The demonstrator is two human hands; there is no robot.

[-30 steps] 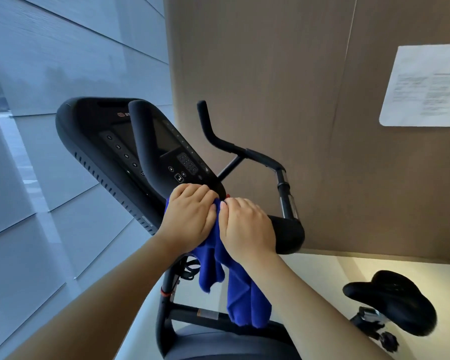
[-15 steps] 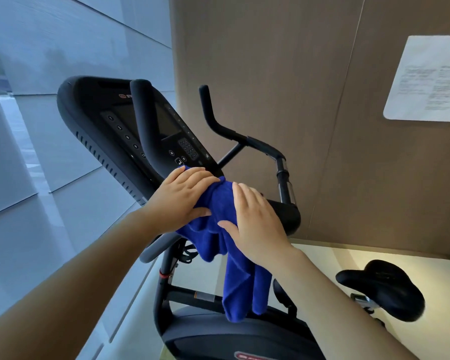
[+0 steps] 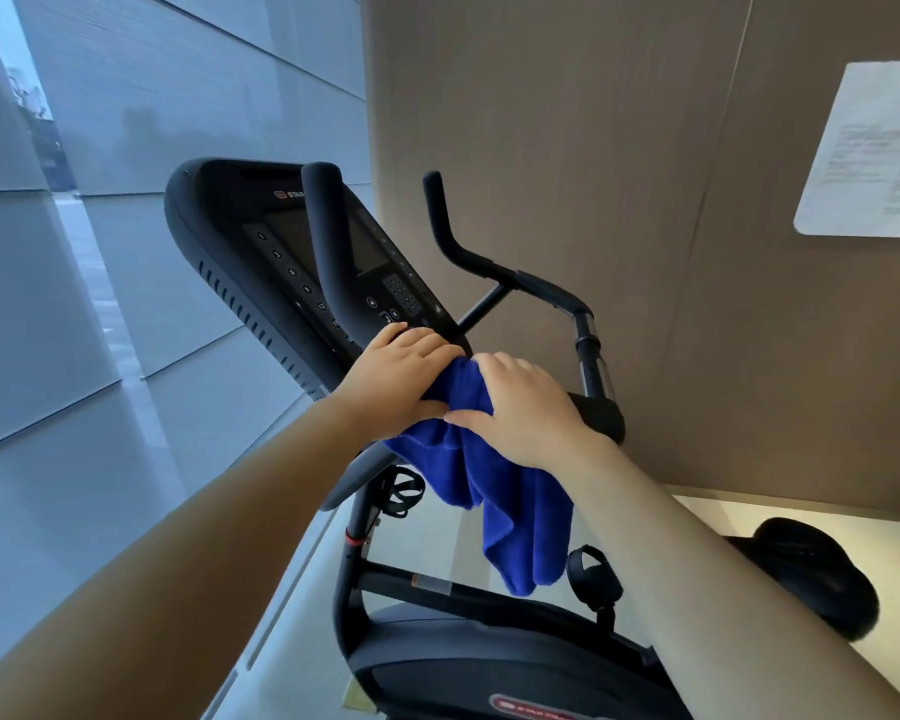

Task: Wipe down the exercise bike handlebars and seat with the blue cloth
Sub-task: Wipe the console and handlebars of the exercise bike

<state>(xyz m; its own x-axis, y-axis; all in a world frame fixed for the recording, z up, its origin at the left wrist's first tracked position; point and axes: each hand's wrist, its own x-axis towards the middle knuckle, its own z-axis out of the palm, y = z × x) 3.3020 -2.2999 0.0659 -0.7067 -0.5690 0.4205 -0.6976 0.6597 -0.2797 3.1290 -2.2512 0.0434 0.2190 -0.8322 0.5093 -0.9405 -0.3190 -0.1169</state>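
Two bare forearms reached in from the bottom corners and met over the cross section of the handlebars. The left hand had its fingers curled over the top of the bunched blue cloth with the thumb tucked beneath, gripping it. The right hand cupped the cloth from the other side, fingers bent over the bunch and thumb stretched towards the left hand. The cloth was a deep royal blue with a soft, towel-like nap, gathered tight on the bar between the hands and falling below them in two folds, the left short and the right long. Its long axis ran nearly vertical, leaning a little down and right, with the free end pointing at the bike frame, just beside a black pedal strap. Against half a second before, the hands had drawn closer together and their fingers had bent down round the cloth, so less blue showed between them; the hanging tail lay much as it had. The seat — then in full view at lower right — was now partly hidden behind the right forearm. Beyond the hands rose the two black handlebar horns and the tilted console, then the brown wall panel with a white paper sheet fixed to it.
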